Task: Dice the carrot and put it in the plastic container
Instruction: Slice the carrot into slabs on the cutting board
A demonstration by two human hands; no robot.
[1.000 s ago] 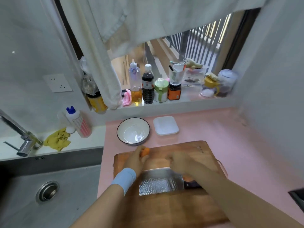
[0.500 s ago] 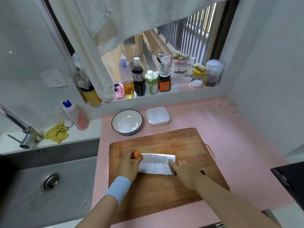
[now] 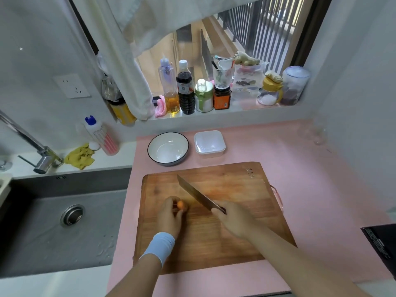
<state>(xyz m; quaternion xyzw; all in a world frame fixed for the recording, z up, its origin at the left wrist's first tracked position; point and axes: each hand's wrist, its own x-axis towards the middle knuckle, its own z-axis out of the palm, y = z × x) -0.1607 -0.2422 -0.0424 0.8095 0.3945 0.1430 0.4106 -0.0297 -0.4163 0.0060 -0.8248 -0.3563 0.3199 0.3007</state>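
**Knife turned on edge beside the carrot**

The left hand [image 3: 169, 215], a pale blue wristband [image 3: 158, 247] on its wrist, curls its fingertips round a small orange carrot [image 3: 181, 205] left of centre on the cutting board [image 3: 235, 189]. The right hand [image 3: 233, 219] is clamped on the handle of the knife [image 3: 195, 195]. Half a second ago the wide blade lay broad side up against the carrot. It now stands edge-on, clear of the carrot, slanting toward the upper left with its tip near the board's far edge. The carrot and the left hand keep their place.

Beyond the board, on the pink surface [image 3: 310, 179], the plastic container [image 3: 209, 143] sits just right of a white bowl [image 3: 168, 147]. The sink [image 3: 53, 221] fills the lower left.

The stamped marks [image 3: 249, 171] at the board's upper right corner are too small to read. The same goes for the labels on the dark sauce bottle [image 3: 185, 88] and the orange jar [image 3: 222, 99] on the windowsill.
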